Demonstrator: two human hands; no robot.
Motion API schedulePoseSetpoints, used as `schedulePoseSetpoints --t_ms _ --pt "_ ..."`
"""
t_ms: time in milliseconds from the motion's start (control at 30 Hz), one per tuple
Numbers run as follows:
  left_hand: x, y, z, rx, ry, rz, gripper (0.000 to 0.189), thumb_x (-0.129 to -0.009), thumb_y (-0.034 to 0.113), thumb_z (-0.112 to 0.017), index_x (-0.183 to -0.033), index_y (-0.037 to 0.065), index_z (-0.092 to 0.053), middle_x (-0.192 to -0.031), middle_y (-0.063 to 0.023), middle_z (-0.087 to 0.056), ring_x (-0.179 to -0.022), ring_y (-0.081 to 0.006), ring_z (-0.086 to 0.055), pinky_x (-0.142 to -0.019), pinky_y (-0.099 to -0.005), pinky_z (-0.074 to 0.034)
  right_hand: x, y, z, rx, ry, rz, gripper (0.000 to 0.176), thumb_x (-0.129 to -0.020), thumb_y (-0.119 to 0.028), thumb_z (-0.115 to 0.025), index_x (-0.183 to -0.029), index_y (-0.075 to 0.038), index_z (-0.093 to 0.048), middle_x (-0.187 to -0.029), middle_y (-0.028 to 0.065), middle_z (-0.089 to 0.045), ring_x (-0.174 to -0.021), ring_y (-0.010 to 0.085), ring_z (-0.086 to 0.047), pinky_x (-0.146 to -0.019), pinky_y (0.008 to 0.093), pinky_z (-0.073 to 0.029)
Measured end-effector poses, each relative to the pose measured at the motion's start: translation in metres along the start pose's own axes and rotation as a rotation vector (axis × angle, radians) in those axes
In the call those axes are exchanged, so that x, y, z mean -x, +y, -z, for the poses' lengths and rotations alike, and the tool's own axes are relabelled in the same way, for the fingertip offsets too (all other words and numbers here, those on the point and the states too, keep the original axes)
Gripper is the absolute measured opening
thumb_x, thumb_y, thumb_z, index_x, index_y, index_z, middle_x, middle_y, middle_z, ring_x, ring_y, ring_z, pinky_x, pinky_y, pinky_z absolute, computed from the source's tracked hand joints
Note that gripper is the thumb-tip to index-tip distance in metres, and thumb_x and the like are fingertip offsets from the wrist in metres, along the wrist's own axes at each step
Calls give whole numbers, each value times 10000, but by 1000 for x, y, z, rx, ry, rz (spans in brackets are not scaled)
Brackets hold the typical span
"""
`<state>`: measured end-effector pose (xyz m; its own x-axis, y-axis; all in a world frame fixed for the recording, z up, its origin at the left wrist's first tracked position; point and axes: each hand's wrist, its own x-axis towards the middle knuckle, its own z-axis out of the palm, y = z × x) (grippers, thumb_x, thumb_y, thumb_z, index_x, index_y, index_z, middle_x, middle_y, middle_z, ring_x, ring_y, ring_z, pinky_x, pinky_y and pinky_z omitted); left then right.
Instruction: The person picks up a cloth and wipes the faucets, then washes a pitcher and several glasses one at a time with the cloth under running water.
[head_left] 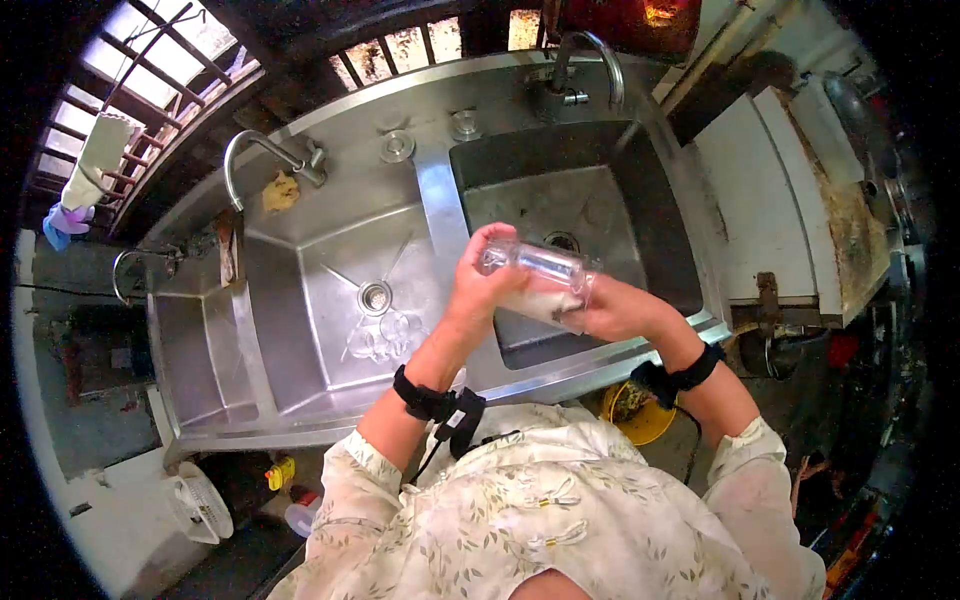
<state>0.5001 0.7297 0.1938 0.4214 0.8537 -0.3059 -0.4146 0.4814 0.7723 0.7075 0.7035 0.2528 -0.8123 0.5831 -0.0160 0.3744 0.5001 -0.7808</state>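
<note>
The left hand curls round one end of a clear container above the dark basin's left part; the right hand touches the other, how closed I cannot tell. Room opens toward the basin's far wall; left of the basin, a divider.

I see a steel sink unit running under the left hand and well out to its left. Far ahead on that side, daylight glares through a barred window; more directly ahead, I get light through a slatted opening in a dark wall. Right of the right hand stands a white cabinet; past it, everything is too dark for me to make out.
</note>
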Motion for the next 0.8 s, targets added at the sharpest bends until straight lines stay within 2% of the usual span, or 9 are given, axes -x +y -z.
schedulePoseSetpoints --t_ms 67,100,200,267,333,467,567,733,800 --pt "10 13 -4 -171 -29 -443 612 -718 129 -806 -1233 79 -479 -1129 -44 -559 -1038 -140 -562 -915 -293 -466 -1 -38 5 -1091 264 -221 603 -824 -8 -536 -1420 -36 -449 -1470 137 -453 -1334 303 -457 -1107 362 -360" --pt "14 20 0 -243 -116 -538 612 -785 265 -793 -1269 79 -469 -1233 -78 -522 -1162 -182 -504 -1006 -342 -419 -5 -40 -9 -1480 389 -15 607 -866 -134 -570 -1435 9 -413 -1438 112 -489 -1296 246 -496 -1101 349 -367" --pt "20 28 3 -391 -85 -773 619 -779 282 -801 -1262 80 -471 -1213 -77 -528 -1158 -177 -503 -1001 -332 -422 -7 -56 -18 -1764 501 94 667 -861 -163 -616 -1458 5 -371 -1434 103 -491 -1291 231 -495 -1115 356 -351" --pt "25 26 6 -332 -51 -679 641 -709 160 -820 -1247 90 -478 -1164 -31 -528 -1078 -143 -537 -932 -301 -449 -6 -49 -31 -737 524 -52 759 -738 -113 -646 -1445 0 -392 -1455 115 -470 -1334 265 -457 -1126 372 -338" --pt "32 26 4 -26 -23 -231 611 -720 148 -813 -1235 110 -486 -1158 -33 -538 -1060 -133 -546 -889 -296 -466 -14 -76 -17 -4 371 16 742 -699 -78 -626 -1411 9 -437 -1409 107 -517 -1286 236 -501 -1108 362 -358" --pt "35 34 -6 58 6 -45 561 -727 108 -771 -1225 116 -515 -1123 1 -543 -1033 -107 -545 -868 -270 -464 -14 -65 -19 -62 180 -125 729 -707 -85 -644 -1402 -10 -438 -1395 122 -503 -1261 260 -513 -1105 365 -346" --pt "28 35 4 -205 -119 -573 554 -780 184 -738 -1264 103 -483 -1121 -24 -574 -1015 -141 -590 -869 -298 -497 -18 -68 -30 -1284 595 -2 735 -734 -127 -691 -1409 11 -435 -1394 126 -525 -1268 263 -525 -1091 385 -393" --pt "43 55 -3 -82 -169 -458 517 -755 96 -740 -1219 109 -512 -1080 8 -561 -998 -112 -570 -865 -280 -483 -17 -104 -31 -1439 676 -10 720 -750 -113 -714 -1405 -2 -438 -1402 152 -512 -1285 282 -505 -1094 413 -391" --pt "49 59 -4 141 -101 -124 512 -790 138 -755 -1229 118 -493 -1052 -13 -595 -946 -139 -614 -806 -311 -523 -10 -111 -25 193 397 34 664 -744 -82 -705 -1367 -30 -480 -1358 179 -531 -1262 332 -507 -1072 429 -403"
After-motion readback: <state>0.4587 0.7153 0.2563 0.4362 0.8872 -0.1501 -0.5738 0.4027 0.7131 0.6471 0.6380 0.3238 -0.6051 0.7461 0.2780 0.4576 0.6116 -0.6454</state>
